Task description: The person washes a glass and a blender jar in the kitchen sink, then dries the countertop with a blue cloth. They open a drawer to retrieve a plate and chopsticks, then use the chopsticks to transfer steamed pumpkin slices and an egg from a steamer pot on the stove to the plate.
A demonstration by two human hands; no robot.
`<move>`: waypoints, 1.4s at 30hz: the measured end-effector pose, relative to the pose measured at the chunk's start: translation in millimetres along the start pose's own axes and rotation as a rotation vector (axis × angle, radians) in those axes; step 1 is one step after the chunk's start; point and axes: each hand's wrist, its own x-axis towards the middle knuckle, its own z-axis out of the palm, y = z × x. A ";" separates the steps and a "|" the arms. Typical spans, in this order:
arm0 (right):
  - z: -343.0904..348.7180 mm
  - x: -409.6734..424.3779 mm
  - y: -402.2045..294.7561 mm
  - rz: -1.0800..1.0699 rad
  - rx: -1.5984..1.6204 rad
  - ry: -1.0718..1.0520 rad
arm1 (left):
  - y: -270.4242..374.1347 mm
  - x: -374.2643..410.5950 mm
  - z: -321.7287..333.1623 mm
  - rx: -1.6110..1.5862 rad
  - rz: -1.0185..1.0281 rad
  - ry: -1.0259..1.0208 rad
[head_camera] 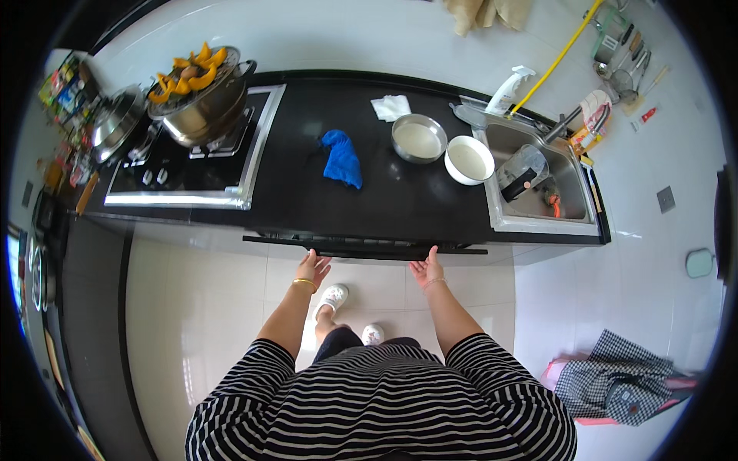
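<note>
A black drawer [369, 249] stands slightly pulled out beneath the front edge of the black countertop [300, 199]. My left hand [312, 269], with a gold bangle at the wrist, touches the drawer front left of its middle with the thumb. Farther right, the thumb of my right hand [427, 268] rests against the same front. On both hands the other fingers are spread below the edge, not closed around it. Only a dark narrow gap shows behind the drawer front, so its contents cannot be made out.
On the counter lie a blue cloth [342, 160], a white tissue [391, 108], a steel bowl [419, 138] and a white bowl [469, 160], both holding whitish liquid. A steamer pot [202, 115] with pumpkin pieces stands on the gas hob [179, 184]. The sink [568, 193] holds a clear jug [527, 164].
</note>
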 end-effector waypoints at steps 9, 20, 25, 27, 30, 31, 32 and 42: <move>-110.0 -69.6 31.5 0.354 -0.254 0.039 | -82.3 -93.2 -70.5 0.203 0.178 0.235; -162.7 -127.4 47.7 0.457 -0.310 -0.151 | -108.2 -155.1 -116.2 0.227 0.095 0.178; -186.3 -119.9 55.2 0.511 -0.250 -0.248 | -106.3 -164.4 -120.7 0.258 0.078 0.133; -198.3 -113.8 59.8 0.525 -0.272 -0.324 | -106.1 -167.0 -123.8 0.296 0.065 0.134; -211.0 -106.7 63.8 0.517 -0.279 -0.372 | -108.2 -168.4 -130.6 0.340 0.061 0.116; -210.5 -105.7 63.9 0.514 -0.297 -0.379 | -107.6 -167.5 -131.2 0.360 0.073 0.109; -209.2 -104.6 64.0 0.511 -0.296 -0.336 | -107.1 -166.0 -132.2 0.380 0.085 0.103; -181.9 -112.5 45.8 0.544 -0.380 -0.186 | -101.4 -157.0 -128.0 0.420 0.123 0.096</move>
